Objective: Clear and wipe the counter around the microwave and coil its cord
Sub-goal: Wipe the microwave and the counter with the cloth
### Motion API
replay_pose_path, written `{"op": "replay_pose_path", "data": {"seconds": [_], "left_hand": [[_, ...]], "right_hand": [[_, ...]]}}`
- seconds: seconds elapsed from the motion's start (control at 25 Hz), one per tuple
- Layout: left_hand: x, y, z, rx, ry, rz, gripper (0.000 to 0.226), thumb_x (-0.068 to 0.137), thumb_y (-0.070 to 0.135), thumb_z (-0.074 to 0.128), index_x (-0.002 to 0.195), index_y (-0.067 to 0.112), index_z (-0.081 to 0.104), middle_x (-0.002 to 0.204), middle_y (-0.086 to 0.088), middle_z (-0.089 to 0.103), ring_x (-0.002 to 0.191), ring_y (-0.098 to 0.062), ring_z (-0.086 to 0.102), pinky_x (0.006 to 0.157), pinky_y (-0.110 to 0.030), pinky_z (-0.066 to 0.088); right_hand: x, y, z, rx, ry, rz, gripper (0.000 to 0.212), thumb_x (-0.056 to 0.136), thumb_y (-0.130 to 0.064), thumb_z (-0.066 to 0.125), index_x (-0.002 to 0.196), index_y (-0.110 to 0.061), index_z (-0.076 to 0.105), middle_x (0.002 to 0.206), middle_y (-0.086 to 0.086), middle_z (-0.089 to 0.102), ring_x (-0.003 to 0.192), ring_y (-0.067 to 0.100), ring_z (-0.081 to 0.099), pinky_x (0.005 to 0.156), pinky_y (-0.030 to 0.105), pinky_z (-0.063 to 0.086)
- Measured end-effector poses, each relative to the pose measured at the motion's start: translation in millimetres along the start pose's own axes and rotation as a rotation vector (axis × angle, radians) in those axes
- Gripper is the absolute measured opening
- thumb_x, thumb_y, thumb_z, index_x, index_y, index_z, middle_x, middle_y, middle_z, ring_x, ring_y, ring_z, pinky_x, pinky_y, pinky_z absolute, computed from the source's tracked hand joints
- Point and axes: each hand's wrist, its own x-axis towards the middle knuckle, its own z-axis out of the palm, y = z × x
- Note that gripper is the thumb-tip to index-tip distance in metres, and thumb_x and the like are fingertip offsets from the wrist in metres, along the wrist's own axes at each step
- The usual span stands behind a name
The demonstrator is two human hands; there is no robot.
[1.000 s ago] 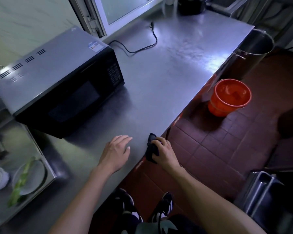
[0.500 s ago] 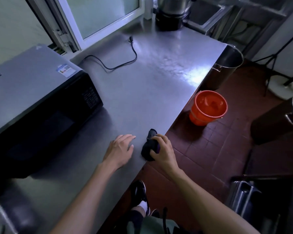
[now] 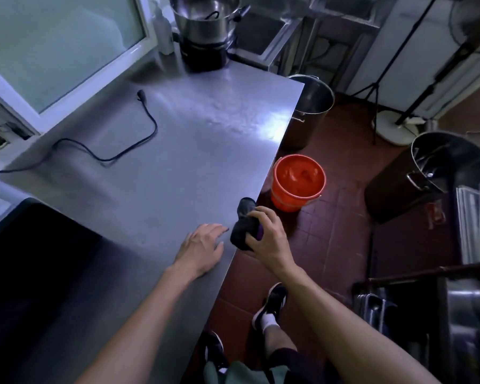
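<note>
My right hand (image 3: 266, 238) grips a dark cloth (image 3: 243, 227) at the front edge of the steel counter (image 3: 178, 173). My left hand (image 3: 201, 246) lies flat on the counter just left of the cloth, fingers spread, holding nothing. The black microwave (image 3: 36, 245) fills the lower left, only partly in view. Its black cord (image 3: 117, 155) snakes loose across the counter toward the window, with the plug (image 3: 141, 94) lying free at the far end.
A steel pot on a black burner (image 3: 205, 37) stands at the counter's far end beside a bottle (image 3: 162, 31). On the tiled floor sit an orange bucket (image 3: 298, 181) and a tall steel stockpot (image 3: 311, 106). Another pot (image 3: 449, 159) and stands are on the right.
The view has swung right, so the microwave has slid mostly out of frame. Both hands stay at the counter's front edge, the right one still holding the cloth.
</note>
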Motion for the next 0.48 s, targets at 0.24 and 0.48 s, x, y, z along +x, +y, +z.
{"op": "replay_pose_path", "data": {"seconds": [0.24,0.48], "left_hand": [[106.0,68.4,0.5,-0.041,-0.036,0.021,0.045,0.096,0.026,0.052,0.141,0.025,0.052,0.142,0.004,0.054,0.131,-0.018,0.047,0.108,-0.037,0.039],[203.8,132.5,-3.0,-0.098,0.006,0.033,0.037,0.093,0.026,0.053,0.129,0.027,0.059,0.127,0.002,0.064,0.117,-0.024,0.058,0.096,-0.042,0.049]], "right_hand": [[77.2,60.5,-70.5,0.012,0.018,-0.058,0.053,0.076,-0.005,0.078,0.126,-0.012,0.062,0.141,0.003,0.049,0.129,0.022,0.047,0.108,0.038,0.044],[163.4,113.6,-141.7,0.001,0.054,-0.096,0.053,0.077,-0.010,0.078,0.127,-0.016,0.061,0.141,0.000,0.049,0.128,0.020,0.045,0.108,0.031,0.041]]}}
